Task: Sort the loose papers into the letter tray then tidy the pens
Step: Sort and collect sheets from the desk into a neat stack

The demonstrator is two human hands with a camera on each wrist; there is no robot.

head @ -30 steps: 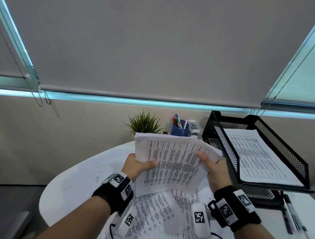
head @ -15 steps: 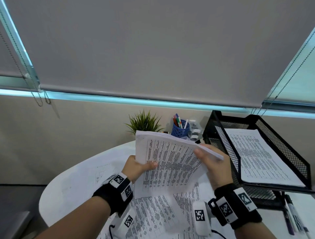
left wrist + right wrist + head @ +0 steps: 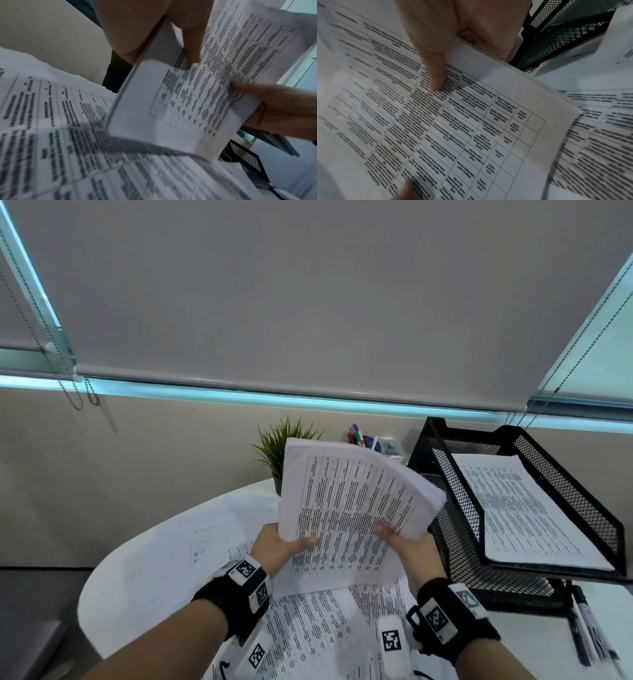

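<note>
Above the table (image 3: 144,563), both hands pinch one paper stack.
Left hand (image 3: 274,546) and right hand (image 3: 411,549) grip the stack (image 3: 349,508) by thumb and fingers, just left of the tray (image 3: 455,529); loosely held, its fanned sheets could slip or snag the mesh.

A grey roller blind (image 3: 308,296) covers most of the window ahead, drawn down to a weighted bottom bar. Below it a narrow strip of glass (image 3: 274,398) glows pale blue with daylight. A second blind (image 3: 13,313) hangs at the far left, with bead chains (image 3: 73,395) dangling beside the frame. More glass (image 3: 613,337) shows at the right, also with bead chains. Beneath the window runs a plain beige wall (image 3: 137,467). A round white table (image 3: 154,570) stands against it, with a small green potted plant (image 3: 281,446) at its far edge. Grey floor (image 3: 30,611) shows lower left
</note>
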